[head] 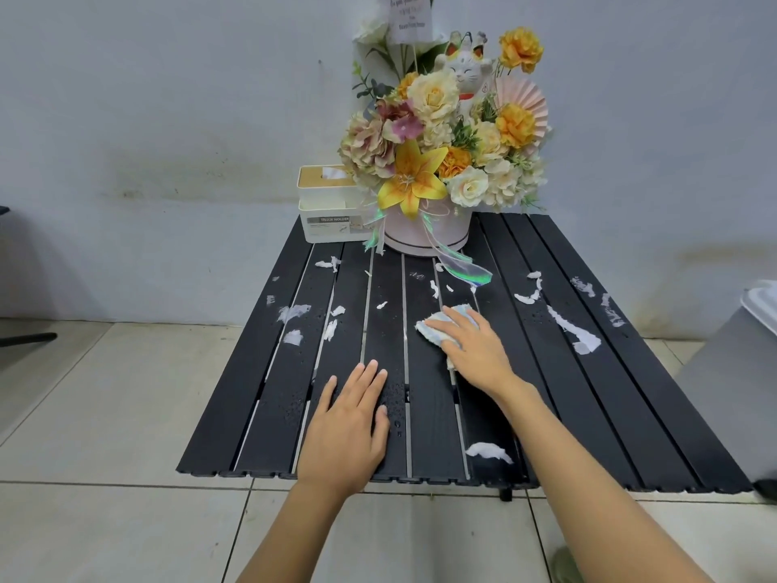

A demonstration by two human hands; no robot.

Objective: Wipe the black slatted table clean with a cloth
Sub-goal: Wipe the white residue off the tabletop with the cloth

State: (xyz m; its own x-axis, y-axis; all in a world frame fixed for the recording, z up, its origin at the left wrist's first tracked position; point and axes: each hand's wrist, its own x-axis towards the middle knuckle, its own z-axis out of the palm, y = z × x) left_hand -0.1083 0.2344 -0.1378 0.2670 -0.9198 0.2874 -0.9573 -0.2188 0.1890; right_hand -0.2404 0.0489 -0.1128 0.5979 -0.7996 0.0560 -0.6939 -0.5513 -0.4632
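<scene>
Head view. Item 1: cloth, small, pale, soft and limp, possibly damp; lies mid-table under right hand, whose fingers lie straight and flat, pressing it down, not curled round it. Handling: too floppy to pinch usefully; best driven by a flat palm over its middle. Item 2: table, black, stiff slats with gaps; probably light, so left hand, flat, fingers straight, gripping nothing, seems to steady the near end. Droplets suggest slippery slats. Scraps, feather-light, some likely stuck wet, lie scattered. Bouquet and tissue box stand at the far end.
</scene>
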